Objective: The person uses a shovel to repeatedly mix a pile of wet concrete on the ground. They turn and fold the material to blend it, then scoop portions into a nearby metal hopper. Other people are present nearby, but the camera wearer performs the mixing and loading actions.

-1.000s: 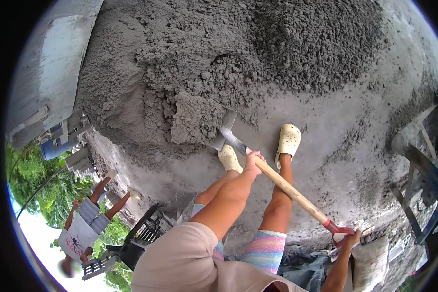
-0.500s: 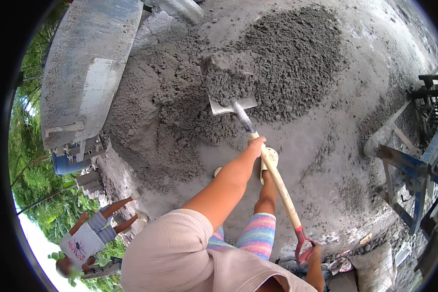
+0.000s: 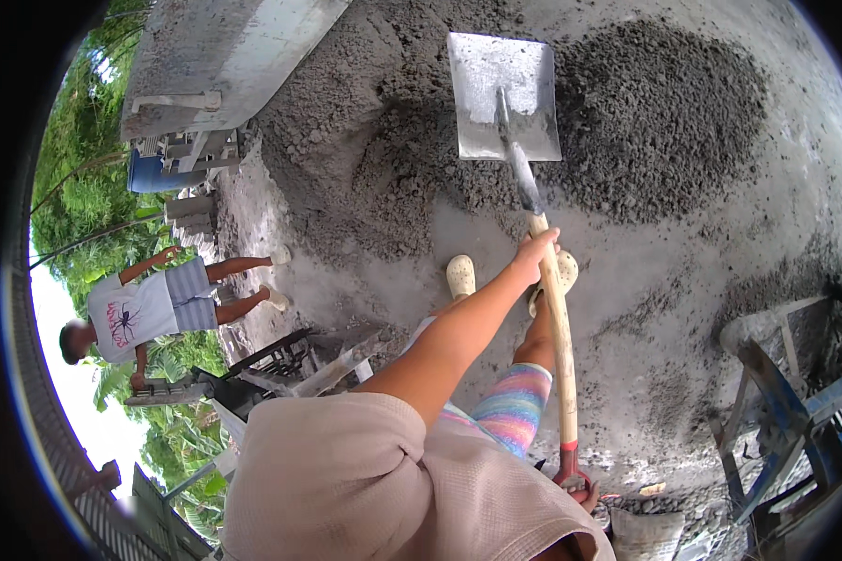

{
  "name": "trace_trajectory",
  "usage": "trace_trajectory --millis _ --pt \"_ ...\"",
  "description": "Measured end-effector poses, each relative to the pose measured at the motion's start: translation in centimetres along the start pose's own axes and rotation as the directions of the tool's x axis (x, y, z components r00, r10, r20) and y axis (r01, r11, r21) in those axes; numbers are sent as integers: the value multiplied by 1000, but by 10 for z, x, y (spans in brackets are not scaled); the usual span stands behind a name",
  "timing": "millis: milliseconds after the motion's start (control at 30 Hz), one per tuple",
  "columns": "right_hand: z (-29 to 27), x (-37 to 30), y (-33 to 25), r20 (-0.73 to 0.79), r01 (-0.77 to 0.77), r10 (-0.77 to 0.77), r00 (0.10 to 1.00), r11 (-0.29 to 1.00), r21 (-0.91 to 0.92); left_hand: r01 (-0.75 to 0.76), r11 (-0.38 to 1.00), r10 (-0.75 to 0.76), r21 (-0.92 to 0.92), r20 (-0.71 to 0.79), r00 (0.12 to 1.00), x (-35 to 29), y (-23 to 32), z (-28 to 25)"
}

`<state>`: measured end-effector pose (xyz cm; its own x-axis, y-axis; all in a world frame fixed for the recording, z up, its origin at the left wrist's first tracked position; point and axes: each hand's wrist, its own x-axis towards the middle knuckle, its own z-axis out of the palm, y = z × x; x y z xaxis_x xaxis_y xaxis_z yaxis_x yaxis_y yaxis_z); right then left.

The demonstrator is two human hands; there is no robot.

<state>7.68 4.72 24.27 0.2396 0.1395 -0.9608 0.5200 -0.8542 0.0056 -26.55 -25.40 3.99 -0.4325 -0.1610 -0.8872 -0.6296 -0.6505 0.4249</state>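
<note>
A square-bladed shovel (image 3: 510, 126) with a wooden shaft and a red grip reaches out ahead of me. Its metal blade is bare apart from a thin grey smear. My left hand (image 3: 538, 254) is wrapped round the shaft just behind the metal socket. Down at the red end grip, my right hand (image 3: 585, 494) is closed, partly hidden by the handle and my shirt. Beneath and left of the blade spreads a heap of damp grey sand or mortar mix (image 3: 346, 150). A darker heap of the mix (image 3: 660, 122) lies to the right.
A large metal trough or sheet (image 3: 225, 65) stands at the upper left. A person (image 3: 150, 304) in a white shirt and striped shorts stands at the left. Blue metal frames (image 3: 795, 402) are at the right, and a sack (image 3: 646, 535) lies near the lower right.
The load of grey mix has left the shovel blade. The shovel has swung to the right, both hands still on it. My view has shifted too, showing more of the left side.
</note>
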Motion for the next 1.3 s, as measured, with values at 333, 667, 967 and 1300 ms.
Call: trace_trajectory --millis 333,667,967,1300 --pt "-50 -86 -14 -110 529 -586 803 786 -321 474 847 -509 -241 -106 854 -52 -142 -156" --pt "3 -130 40 150 755 -880 450 286 -589 501 690 -474 -523 198 858 -42 -199 -207" --pt "101 -63 154 224 494 -441 869 778 -389 201 733 -205 -649 70 976 -73 -140 -295" --pt "75 -26 139 630 363 -45 776 847 -387 40 852 -97 -523 -82 992 -200 -178 -235"
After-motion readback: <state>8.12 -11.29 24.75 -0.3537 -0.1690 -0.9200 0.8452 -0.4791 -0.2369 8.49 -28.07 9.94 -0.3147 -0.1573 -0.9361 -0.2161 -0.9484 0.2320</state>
